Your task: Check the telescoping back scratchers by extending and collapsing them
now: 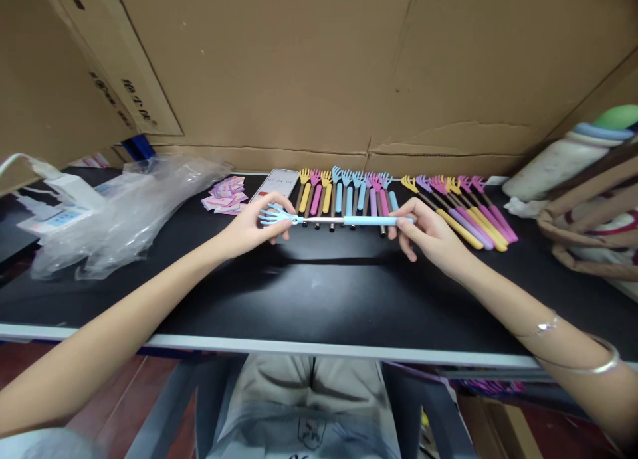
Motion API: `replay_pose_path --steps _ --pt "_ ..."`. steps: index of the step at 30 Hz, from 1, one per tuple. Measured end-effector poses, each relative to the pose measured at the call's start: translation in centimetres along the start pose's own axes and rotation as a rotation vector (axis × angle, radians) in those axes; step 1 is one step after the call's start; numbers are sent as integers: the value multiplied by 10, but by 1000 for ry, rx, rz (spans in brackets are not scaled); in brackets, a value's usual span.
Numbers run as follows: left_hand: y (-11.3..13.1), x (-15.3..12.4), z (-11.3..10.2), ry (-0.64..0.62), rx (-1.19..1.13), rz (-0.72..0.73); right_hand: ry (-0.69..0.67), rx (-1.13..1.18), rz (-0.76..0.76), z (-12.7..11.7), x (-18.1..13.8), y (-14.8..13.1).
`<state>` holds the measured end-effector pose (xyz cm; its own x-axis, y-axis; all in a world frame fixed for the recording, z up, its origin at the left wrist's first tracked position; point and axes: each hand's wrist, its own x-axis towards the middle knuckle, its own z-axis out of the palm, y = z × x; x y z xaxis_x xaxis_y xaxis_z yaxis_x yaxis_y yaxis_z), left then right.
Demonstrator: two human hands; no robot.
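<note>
A light blue back scratcher (343,220) with a claw head and a metal telescopic rod is stretched out sideways above the black table (309,299). My left hand (254,228) pinches its claw end, fingers closed. My right hand (426,233) grips its blue handle end. Behind it lies a row of several collapsed back scratchers (349,196) in yellow, pink, blue and purple, and a second slanted group (463,210) to the right.
Crumpled clear plastic bags (124,213) lie at the left beside a white power strip (64,193). Small pink packets (226,195) and a phone (276,182) sit near the back. Cardboard sheets (319,74) form the back wall. A bottle (563,160) and a bag (593,213) stand at the right.
</note>
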<state>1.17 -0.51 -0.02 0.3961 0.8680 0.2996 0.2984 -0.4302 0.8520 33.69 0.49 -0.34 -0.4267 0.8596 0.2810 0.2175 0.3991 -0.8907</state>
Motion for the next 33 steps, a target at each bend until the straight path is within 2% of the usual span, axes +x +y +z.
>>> replay_pose_path --steps 7,23,33 --pt "-2 -1 0 -75 12 -68 -36 35 31 0 -1 0" --pt "-6 -3 6 24 85 -7 -172 41 135 5 -6 2" --pt "-5 -6 14 58 81 36 -168 87 188 5 -7 -1"
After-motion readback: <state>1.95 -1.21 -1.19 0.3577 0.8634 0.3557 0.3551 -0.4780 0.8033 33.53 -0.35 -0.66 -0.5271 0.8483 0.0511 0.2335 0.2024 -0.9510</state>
